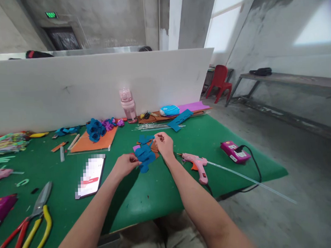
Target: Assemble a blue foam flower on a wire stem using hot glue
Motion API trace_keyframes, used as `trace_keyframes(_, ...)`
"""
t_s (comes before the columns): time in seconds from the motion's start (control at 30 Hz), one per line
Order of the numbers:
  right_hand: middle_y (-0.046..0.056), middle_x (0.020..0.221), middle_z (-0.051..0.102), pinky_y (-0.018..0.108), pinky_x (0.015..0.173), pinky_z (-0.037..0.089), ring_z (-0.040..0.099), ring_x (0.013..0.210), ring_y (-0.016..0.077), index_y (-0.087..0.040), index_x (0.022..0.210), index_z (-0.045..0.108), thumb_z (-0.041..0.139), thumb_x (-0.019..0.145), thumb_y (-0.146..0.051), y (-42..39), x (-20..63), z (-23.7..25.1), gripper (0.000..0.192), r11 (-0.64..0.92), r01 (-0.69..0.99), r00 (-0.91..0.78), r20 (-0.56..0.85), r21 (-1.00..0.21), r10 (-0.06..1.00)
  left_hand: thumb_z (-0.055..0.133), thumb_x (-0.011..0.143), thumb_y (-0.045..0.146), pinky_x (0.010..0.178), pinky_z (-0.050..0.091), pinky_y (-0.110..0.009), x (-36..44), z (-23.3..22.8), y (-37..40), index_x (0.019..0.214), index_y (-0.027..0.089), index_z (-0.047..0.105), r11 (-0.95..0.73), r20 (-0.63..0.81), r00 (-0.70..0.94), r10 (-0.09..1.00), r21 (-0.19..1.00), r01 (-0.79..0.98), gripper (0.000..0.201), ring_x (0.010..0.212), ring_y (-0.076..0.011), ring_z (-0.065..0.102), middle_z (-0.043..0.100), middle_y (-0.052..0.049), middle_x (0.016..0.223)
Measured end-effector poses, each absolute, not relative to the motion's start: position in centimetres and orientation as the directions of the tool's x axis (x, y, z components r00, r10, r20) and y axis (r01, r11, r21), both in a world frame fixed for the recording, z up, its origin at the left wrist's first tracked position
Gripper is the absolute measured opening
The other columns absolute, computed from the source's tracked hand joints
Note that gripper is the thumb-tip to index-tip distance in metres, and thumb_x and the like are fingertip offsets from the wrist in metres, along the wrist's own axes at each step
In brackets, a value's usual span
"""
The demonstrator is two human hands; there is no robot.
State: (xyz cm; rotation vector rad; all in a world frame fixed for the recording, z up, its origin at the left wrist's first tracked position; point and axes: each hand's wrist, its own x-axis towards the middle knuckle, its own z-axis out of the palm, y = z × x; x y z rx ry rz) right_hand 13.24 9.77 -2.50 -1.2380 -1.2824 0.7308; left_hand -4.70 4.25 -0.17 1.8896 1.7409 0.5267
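Observation:
Several cut pieces of blue craft sheet (145, 154) lie in a small pile in front of me, with brown scraps (154, 146) and a bit of purple (136, 148) among them. My left hand (126, 164) is at the pile's left edge, its fingers pinched on the rim of a blue piece. At the upper right of the pile, my right hand (164, 141) pinches a small blue strip between thumb and fingertips. Just right of my right forearm, a pink hot glue gun (196, 162) lies on its side with a long clear glue stick in its back.
On the green tabletop (146, 208) are a phone (92, 176), large scissors (38, 211) and a magenta power block (235, 152) with a black cord. Blue flowers (95, 129) rest on orange sheets (101, 141). A pink bottle (128, 105) stands against the white partition (93, 86).

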Motion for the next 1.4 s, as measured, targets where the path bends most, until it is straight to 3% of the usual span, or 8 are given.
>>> trace_keyframes(0.37,-0.001,0.066,0.060,0.021,0.053,0.041,0.050,0.050,0.0094,-0.020,0.081,0.053,0.041,0.077,-0.038,8.3,13.9,-2.1,0.022,0.207,0.100,0.179,0.223,-0.973,0.958,0.054,0.060,0.028,0.057,0.036,-0.024,-3.7,0.7,2.6,0.061,0.019,0.057,-0.067,0.047,0.048,0.998,0.697,0.714,0.010,0.060,-0.0147,0.053,0.058,0.002,0.058)
trace_keyframes(0.57,0.001,0.085,0.059,0.021,0.060,0.043,0.053,0.065,0.0093,-0.019,0.098,0.053,0.059,0.064,-0.025,3.8,15.4,-1.4,0.035,0.201,0.087,-0.354,0.159,-0.976,0.922,0.055,0.059,0.030,0.061,0.041,-0.024,-3.5,2.5,0.6,0.066,0.018,0.064,-0.068,-0.024,0.141,0.990,0.790,0.610,0.017,0.065,-0.0163,0.056,0.064,-0.002,0.066)
trace_keyframes(0.63,0.001,0.087,0.059,0.021,0.058,0.043,0.052,0.064,0.0093,-0.020,0.101,0.053,0.062,0.061,-0.024,2.1,15.2,-1.4,0.041,0.209,0.154,-0.411,0.129,-0.966,0.902,0.056,0.059,0.029,0.060,0.041,-0.024,-2.9,2.7,0.0,0.066,0.018,0.066,-0.071,-0.074,0.210,0.975,0.791,0.607,0.017,0.063,-0.0162,0.056,0.064,-0.002,0.064)
trace_keyframes(0.8,-0.004,0.056,0.054,0.021,0.048,0.039,0.049,0.049,0.0089,-0.019,0.076,0.058,0.060,0.059,-0.019,-0.1,14.2,-1.8,0.016,0.141,0.246,-0.391,0.036,-0.959,0.920,0.059,0.059,0.031,0.061,0.042,-0.024,-2.0,3.0,-1.0,0.073,0.016,0.065,-0.087,-0.060,0.258,0.964,0.849,0.522,0.021,0.067,-0.0158,0.056,0.063,-0.002,0.068)
trace_keyframes(0.93,-0.006,0.049,0.053,0.021,0.044,0.042,0.049,0.041,0.0081,-0.018,0.073,0.052,0.061,0.060,-0.025,-1.2,13.8,-2.1,0.017,-0.170,-0.104,-0.253,-0.139,-0.980,0.957,0.062,0.060,0.040,0.046,0.035,-0.020,-1.6,2.0,-2.0,0.086,0.014,0.062,0.083,-0.125,0.094,0.988,0.928,0.362,0.036,0.050,-0.0093,0.048,0.061,-0.001,0.067)
trace_keyframes(1.03,-0.005,0.051,0.055,0.019,0.046,0.044,0.051,0.043,0.0072,-0.017,0.072,0.050,0.065,0.057,-0.026,-2.2,13.5,-2.3,0.023,-0.257,-0.294,-0.185,-0.209,-0.921,0.960,0.062,0.061,0.043,0.036,0.021,-0.018,-0.8,0.6,-2.8,0.084,0.015,0.059,0.182,-0.191,0.023,0.981,0.961,0.211,0.037,0.037,-0.0034,0.032,0.056,0.002,0.061)
trace_keyframes(1.13,-0.005,0.051,0.055,0.019,0.046,0.045,0.051,0.042,0.0067,-0.017,0.070,0.049,0.068,0.055,-0.027,-2.9,13.3,-2.6,0.026,-0.291,-0.353,-0.148,-0.254,-0.890,0.956,0.060,0.064,0.044,0.035,0.020,-0.018,0.1,-0.6,-3.1,0.077,0.015,0.056,0.179,-0.171,-0.068,0.983,0.975,0.132,0.032,0.037,-0.0032,0.029,0.052,0.003,0.057)
trace_keyframes(1.4,-0.005,0.053,0.052,0.020,0.043,0.044,0.051,0.044,0.0083,-0.018,0.072,0.047,0.065,0.060,-0.032,-3.8,14.1,-2.2,0.026,-0.202,-0.256,-0.071,-0.190,-0.945,0.979,0.062,0.064,0.035,0.057,0.039,-0.019,0.8,-0.4,-2.3,0.069,0.015,0.059,-0.008,0.012,-0.013,1.000,0.952,0.306,0.021,0.061,-0.0091,0.049,0.059,0.000,0.067)
